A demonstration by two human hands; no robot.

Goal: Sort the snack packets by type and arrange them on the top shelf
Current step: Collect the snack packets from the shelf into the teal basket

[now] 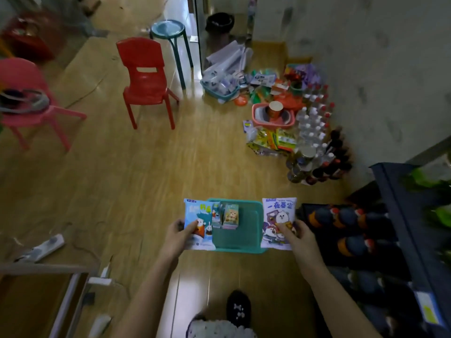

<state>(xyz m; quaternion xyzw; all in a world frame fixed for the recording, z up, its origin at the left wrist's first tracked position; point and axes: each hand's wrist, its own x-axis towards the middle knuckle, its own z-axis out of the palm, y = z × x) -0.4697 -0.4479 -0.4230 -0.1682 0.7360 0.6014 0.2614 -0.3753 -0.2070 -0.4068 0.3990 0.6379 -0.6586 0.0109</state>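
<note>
My left hand [177,236] grips a light blue snack packet [199,224] with cartoon animals on it, thumb on its front. My right hand [297,236] grips a white and purple snack packet [278,219] showing a white dog. Both packets hang upright over the two ends of a teal basket [246,234] on the floor. Inside the basket's left part stand a few small snack boxes [230,216]. At the right edge a dark blue shelf unit [400,215] holds dark bottles with orange labels on its lower levels.
A heap of snack packets [271,140], water bottles [314,123] and dark bottles [334,162] lies against the right wall, with a pink basket [273,115]. A red chair [146,81], pink chair [29,98] and green stool [170,40] stand farther back. A power strip [44,247] lies at left.
</note>
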